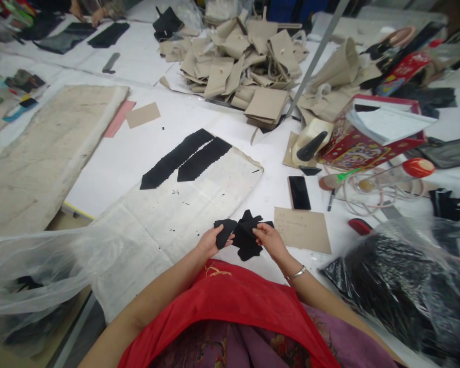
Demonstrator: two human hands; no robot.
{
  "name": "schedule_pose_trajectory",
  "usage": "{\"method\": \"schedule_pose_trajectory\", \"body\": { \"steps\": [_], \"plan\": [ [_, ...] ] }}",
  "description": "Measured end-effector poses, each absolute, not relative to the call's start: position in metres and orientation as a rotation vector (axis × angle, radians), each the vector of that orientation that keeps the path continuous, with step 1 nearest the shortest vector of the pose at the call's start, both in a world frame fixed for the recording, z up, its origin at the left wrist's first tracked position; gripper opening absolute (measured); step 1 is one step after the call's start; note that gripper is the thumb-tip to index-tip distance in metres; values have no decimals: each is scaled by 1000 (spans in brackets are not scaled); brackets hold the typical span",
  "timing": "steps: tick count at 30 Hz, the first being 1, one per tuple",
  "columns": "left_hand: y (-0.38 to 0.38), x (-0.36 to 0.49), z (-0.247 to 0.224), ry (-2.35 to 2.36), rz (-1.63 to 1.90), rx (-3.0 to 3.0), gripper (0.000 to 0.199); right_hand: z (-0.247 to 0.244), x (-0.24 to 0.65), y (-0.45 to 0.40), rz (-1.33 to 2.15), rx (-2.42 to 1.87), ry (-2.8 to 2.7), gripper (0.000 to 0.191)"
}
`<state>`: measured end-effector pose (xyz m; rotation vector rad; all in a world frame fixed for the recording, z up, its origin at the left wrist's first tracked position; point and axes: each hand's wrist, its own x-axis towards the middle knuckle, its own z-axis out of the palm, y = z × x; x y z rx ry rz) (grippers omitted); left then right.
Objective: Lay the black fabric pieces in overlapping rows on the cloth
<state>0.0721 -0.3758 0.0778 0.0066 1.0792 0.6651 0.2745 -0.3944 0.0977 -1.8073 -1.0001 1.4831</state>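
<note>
My left hand (211, 242) is closed on a small black fabric piece (224, 233), thumb on top and fingers beneath. Just to its right lies a loose pile of black fabric pieces (248, 246) on the table. My right hand (268, 239) pinches the edge of one black piece at the right side of that pile. Ahead on a pale cloth (153, 220) rest two rows of overlapping black pieces (205, 158), their edges stepped. Small black scraps are scattered on the cloth.
A phone (299, 193) and a cardboard sheet with handwriting (302, 230) lie to the right, near a red box (368, 138). Beige pieces (249, 56) are heaped at the back. A plastic bag of black material (391, 286) sits at right. Another person's hands (98, 17) show far left.
</note>
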Motion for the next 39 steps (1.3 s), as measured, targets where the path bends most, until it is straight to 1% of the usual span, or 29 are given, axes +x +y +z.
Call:
{"method": "schedule_pose_trajectory", "body": {
  "steps": [2, 4, 5, 8, 12, 16, 22, 26, 29, 34, 37, 39],
  "plan": [
    [-378, 75, 81, 1091, 619, -7, 32, 103, 277, -396, 1109, -1839, -1332, 18],
    [-379, 80, 84, 1052, 570, -13, 33, 108, 274, -400, 738, -1775, -1718, 22],
    [-379, 83, 85, 1017, 544, -18, 33, 110, 272, -402, 605, -1710, -1909, 24],
    [-378, 90, 84, 888, 517, -34, 30, 109, 265, -407, 442, -1473, -2354, 27],
    [-373, 89, 83, 781, 548, 11, 29, 105, 265, -407, 410, -1320, -2511, 31],
    [-372, 81, 87, 752, 510, 48, 35, 112, 271, -399, 416, -1328, -2508, 34],
    [-371, 75, 102, 730, 466, 47, 39, 124, 269, -390, 525, -1322, -2462, 32],
    [-367, 70, 106, 687, 414, 25, 48, 123, 269, -389, 670, -1302, -2459, 31],
    [-367, 68, 104, 730, 354, 44, 56, 123, 272, -388, 709, -1259, -2442, 31],
    [-369, 70, 103, 840, 347, 141, 39, 132, 274, -387, 615, -1236, -2489, 32],
    [-369, 72, 102, 852, 364, 182, 37, 144, 271, -388, 588, -1323, -2423, 35],
    [-370, 74, 101, 868, 385, 205, 35, 150, 266, -389, 553, -1413, -2366, 32]
  ]
}}
